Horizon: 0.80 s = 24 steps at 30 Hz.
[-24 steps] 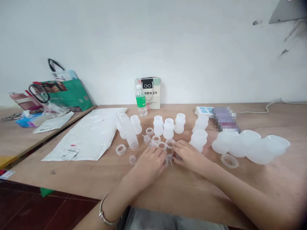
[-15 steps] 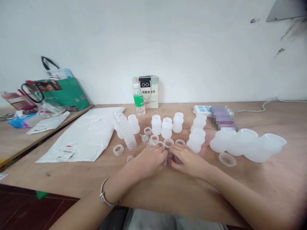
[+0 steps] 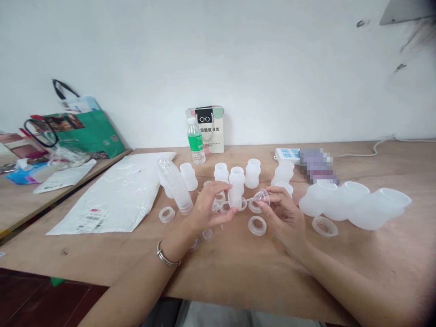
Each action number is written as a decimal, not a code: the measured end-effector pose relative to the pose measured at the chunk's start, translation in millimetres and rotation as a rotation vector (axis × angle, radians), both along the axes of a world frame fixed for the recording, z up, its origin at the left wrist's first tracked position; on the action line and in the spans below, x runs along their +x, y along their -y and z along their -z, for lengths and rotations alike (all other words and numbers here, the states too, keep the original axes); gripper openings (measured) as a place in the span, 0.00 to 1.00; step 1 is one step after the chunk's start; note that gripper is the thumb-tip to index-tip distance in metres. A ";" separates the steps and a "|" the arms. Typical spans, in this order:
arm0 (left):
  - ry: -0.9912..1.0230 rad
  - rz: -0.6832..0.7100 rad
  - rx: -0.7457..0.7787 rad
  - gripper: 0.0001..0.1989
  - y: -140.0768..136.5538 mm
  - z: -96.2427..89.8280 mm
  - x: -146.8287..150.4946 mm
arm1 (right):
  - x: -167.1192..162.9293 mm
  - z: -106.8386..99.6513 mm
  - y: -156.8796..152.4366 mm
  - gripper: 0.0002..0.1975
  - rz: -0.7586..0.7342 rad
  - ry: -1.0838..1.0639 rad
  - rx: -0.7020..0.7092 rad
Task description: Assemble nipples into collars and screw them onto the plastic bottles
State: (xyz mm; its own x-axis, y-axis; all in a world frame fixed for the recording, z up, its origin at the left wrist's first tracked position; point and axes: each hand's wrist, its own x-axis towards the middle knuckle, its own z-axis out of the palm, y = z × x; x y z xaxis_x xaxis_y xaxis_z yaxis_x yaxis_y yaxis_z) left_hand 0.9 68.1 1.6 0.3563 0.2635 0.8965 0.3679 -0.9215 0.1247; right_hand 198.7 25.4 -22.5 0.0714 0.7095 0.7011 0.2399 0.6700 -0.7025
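Observation:
My left hand (image 3: 213, 204) pinches a translucent plastic ring (image 3: 235, 200) on edge between thumb and fingers. In my right hand (image 3: 284, 213) is a clear funnel-shaped piece (image 3: 263, 197), its thin stem pointing left at the ring. Both parts are held above the table, close together. Below them lie several more rings, one loose ring (image 3: 257, 225) near the right hand and another ring (image 3: 166, 214) at the left. Small clear pieces (image 3: 207, 234) lie by my left wrist. Frosted wavy bottles (image 3: 253, 173) stand just behind the hands.
A stack of clear cups (image 3: 177, 188) leans beside a white mailing bag (image 3: 112, 190). More frosted bottles (image 3: 350, 202) lie on the right. At the back are a water bottle (image 3: 196, 143), a paper bag (image 3: 214, 136), a power strip (image 3: 288, 155) and a blurred purple item (image 3: 318, 165).
Both hands have risen from the table and moved apart. A ring now shows in the left hand and the clear funnel-shaped piece in the right.

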 end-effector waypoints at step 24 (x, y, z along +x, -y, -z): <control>-0.112 0.108 -0.021 0.24 5.2 5.5 6.3 | -5.0 3.3 8.9 0.11 -0.240 0.117 -0.131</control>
